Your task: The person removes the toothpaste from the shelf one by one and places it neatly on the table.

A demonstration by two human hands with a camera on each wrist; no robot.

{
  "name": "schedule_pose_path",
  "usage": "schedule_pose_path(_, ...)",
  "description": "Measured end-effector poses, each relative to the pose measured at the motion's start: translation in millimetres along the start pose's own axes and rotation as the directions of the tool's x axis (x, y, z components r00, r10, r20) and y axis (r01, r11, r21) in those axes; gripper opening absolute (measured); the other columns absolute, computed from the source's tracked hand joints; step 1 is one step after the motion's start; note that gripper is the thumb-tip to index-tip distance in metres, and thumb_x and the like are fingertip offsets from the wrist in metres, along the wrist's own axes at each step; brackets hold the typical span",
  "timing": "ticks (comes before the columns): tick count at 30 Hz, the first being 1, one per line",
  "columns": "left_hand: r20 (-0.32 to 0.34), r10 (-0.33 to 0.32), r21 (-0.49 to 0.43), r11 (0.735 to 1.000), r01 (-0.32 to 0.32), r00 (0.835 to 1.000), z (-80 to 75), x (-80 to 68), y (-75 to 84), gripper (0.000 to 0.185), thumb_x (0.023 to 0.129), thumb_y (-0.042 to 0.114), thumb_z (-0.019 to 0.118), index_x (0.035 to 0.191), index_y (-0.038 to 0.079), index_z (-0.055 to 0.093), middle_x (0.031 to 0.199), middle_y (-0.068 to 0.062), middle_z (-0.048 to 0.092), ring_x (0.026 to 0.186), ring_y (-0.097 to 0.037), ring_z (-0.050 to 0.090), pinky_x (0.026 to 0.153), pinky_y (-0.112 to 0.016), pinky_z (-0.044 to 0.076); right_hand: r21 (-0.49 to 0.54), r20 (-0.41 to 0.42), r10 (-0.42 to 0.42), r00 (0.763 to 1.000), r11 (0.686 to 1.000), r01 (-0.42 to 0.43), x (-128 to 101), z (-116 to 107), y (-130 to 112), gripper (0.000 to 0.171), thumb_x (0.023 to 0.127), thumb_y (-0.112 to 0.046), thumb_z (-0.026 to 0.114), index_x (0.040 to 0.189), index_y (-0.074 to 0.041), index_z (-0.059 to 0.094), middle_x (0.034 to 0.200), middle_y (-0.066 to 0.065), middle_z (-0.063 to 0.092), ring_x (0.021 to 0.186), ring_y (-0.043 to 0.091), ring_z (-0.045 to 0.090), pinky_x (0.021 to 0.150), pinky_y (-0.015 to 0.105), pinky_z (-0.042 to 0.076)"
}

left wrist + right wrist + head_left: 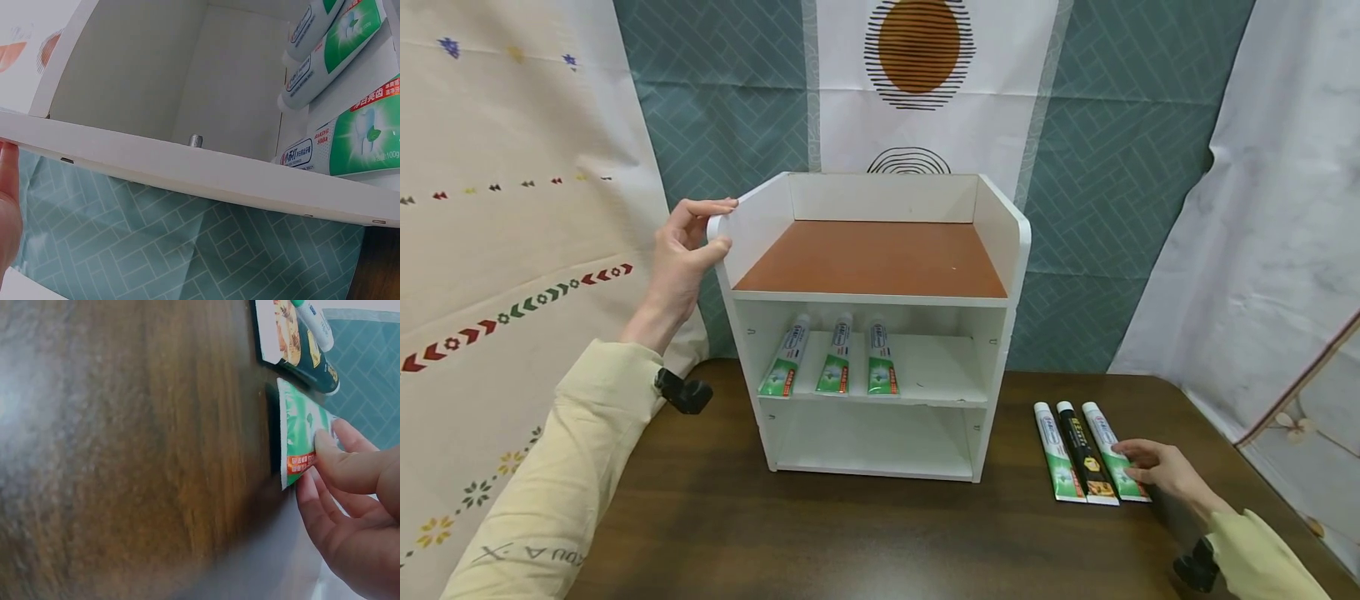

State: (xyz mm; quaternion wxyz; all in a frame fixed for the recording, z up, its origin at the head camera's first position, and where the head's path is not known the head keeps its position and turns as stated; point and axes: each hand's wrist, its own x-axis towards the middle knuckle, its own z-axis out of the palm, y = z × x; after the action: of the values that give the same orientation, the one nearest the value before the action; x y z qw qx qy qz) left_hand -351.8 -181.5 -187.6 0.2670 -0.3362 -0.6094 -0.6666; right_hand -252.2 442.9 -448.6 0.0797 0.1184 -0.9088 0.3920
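Note:
A small white shelf unit [880,297] stands on the table, its top board brown. My left hand [677,258] grips the upper front corner of its left side panel, fingers over the edge and thumb in front. Three green-and-white toothpaste tubes [837,363] lie side by side on its middle shelf, toward the left. Right of the unit, my right hand [1168,473] pinches the rightmost toothpaste tube [299,434] near its flat end, thumb on top and fingers at its side. Beside that tube lie a black toothpaste tube [1084,454] and another green-and-white one [1058,454].
The dark wooden table [820,533] runs under everything. Behind the unit hangs a green patterned cloth [730,100] with a white panel. Pale curtains close in at the left and right. A metal shelf peg [195,140] sticks out inside the side panel.

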Motion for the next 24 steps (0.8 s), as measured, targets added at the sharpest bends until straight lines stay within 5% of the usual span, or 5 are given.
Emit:
schedule_pose_path(9,0.012,-0.007,-0.032,0.999,0.008,1.000,3.1,1.5,0.6,0.031,0.078,-0.012,0.054,0.105,0.002,0.061,0.120,-0.013,0.052,0.117,-0.025,0.040,0.080,-0.030,0.041,-0.145,-0.167,0.052,0.985,0.986,-0.077,5.1,-1.7,-11.6,0.027,0.079,-0.004,0.067,0.103,0.006,0.061,0.094,0.020,0.062,0.078,0.020,0.059,0.060,0.032,0.046)
schedule_pose_path(15,-0.004,0.002,-0.025,1.000,-0.003,1.000,0.7,1.2,0.6,0.032,0.077,-0.012,0.054,0.105,0.003,0.061,0.119,-0.012,0.054,0.116,-0.026,0.041,0.080,-0.030,0.041,-0.119,-0.263,-0.013,0.965,0.993,-0.019,20.2,5.9,-40.5,0.028,0.083,-0.016,0.066,0.105,0.001,0.061,0.095,0.017,0.062,0.081,0.021,0.060,0.060,0.030,0.046)
schedule_pose_path(19,0.007,0.006,-0.029,1.000,-0.006,1.000,-0.4,1.1,-0.1,0.032,0.077,-0.012,0.054,0.105,0.002,0.061,0.120,-0.012,0.053,0.117,-0.025,0.040,0.079,-0.029,0.040,-0.071,-0.281,-0.142,0.949,0.989,0.127,28.3,17.8,-55.0,0.027,0.083,-0.015,0.066,0.108,-0.005,0.062,0.100,0.012,0.062,0.085,0.016,0.059,0.064,0.023,0.045)
schedule_pose_path(24,0.010,0.008,-0.019,1.000,-0.008,1.000,-1.4,0.8,-0.8,0.032,0.077,-0.012,0.054,0.105,0.002,0.061,0.120,-0.013,0.052,0.118,-0.025,0.040,0.079,-0.029,0.041,-0.102,-0.246,-0.327,0.912,0.945,0.312,37.7,31.2,-81.3,0.030,0.078,-0.005,0.068,0.107,-0.009,0.062,0.098,0.001,0.061,0.083,0.010,0.056,0.068,0.021,0.045)
